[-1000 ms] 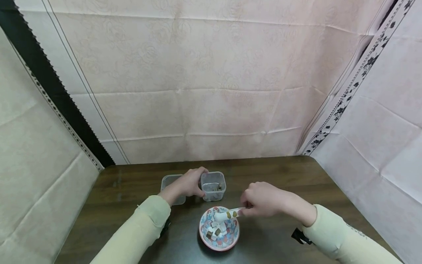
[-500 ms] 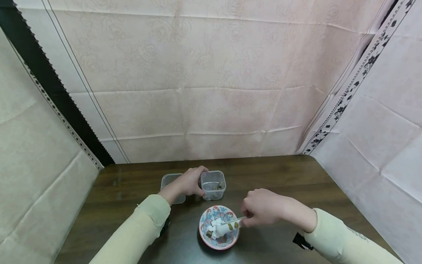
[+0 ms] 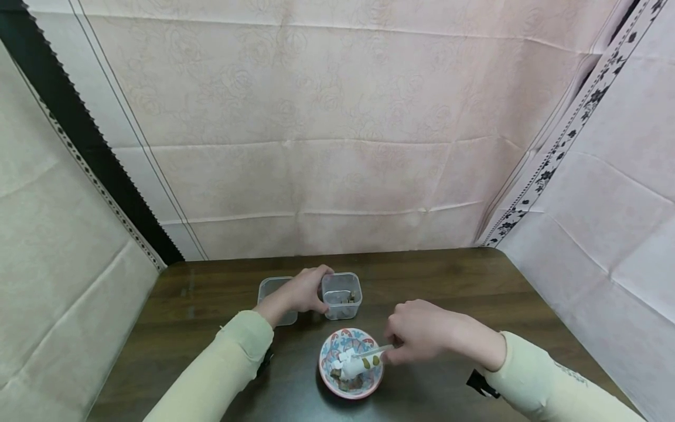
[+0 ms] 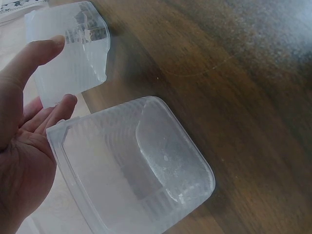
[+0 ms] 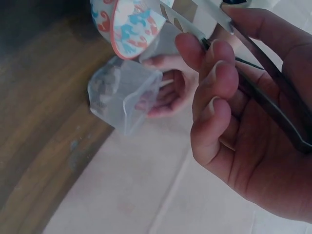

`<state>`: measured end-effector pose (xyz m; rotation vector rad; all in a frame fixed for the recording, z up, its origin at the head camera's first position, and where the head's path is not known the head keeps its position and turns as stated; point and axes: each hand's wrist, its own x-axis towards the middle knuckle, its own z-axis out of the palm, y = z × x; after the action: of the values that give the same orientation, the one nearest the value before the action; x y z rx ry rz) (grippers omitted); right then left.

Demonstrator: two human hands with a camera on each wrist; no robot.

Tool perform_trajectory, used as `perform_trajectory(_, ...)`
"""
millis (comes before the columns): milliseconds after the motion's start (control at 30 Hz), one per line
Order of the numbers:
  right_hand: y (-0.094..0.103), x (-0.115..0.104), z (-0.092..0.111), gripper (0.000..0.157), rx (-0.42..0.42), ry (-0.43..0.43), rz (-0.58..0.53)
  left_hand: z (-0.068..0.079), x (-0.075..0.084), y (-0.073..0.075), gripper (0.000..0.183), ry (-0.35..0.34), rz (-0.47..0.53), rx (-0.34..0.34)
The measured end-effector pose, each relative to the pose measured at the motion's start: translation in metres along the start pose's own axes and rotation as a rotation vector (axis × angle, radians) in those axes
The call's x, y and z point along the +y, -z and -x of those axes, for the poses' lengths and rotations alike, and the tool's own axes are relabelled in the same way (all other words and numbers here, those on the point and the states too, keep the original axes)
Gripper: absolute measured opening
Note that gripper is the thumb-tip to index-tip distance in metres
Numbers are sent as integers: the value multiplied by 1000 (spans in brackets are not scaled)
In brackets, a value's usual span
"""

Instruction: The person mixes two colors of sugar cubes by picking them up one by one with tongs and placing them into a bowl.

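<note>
My right hand (image 3: 422, 331) holds tongs (image 3: 364, 364) with dark handles (image 5: 270, 105) and white, leaf-patterned ends. Those ends reach down into a small patterned bowl (image 3: 329, 350) with a pink rim, among white and brown cubes (image 3: 336, 373). The ends partly cover the cubes, so I cannot tell whether a piece is between them. Farther back, my left hand (image 3: 304, 292) grips the left side of a clear plastic container (image 3: 343, 313), thumb at the near corner and fingers toward the far one. A few small dark pieces lie inside that container.
A second clear container (image 3: 271, 286) stands left of the held one, partly under my left wrist; the left wrist view shows its cloudy bottom (image 4: 170, 156). Pale cloth walls (image 3: 316, 176) rise behind and beside the brown wooden table (image 3: 211, 305).
The tongs have moved lower and nearer in the bowl, with my right hand slightly lower; over the last half second they shift only a little. My left hand stays on the container.
</note>
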<state>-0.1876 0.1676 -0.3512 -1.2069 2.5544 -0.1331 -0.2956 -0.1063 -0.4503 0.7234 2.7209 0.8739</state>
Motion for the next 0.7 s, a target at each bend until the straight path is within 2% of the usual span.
perform_trajectory(333, 27, 16, -7, 36, 109, -29, 13, 1, 1, 3, 79, -11, 2, 9)
perform_trajectory(600, 47, 36, -32, 35, 156, -107, 62, 1, -1, 1, 78, 0, -2, 4)
perform_trajectory(700, 50, 42, -45, 41, 152, -139, 76, 0, -1, 0, 78, 8, 8, 2)
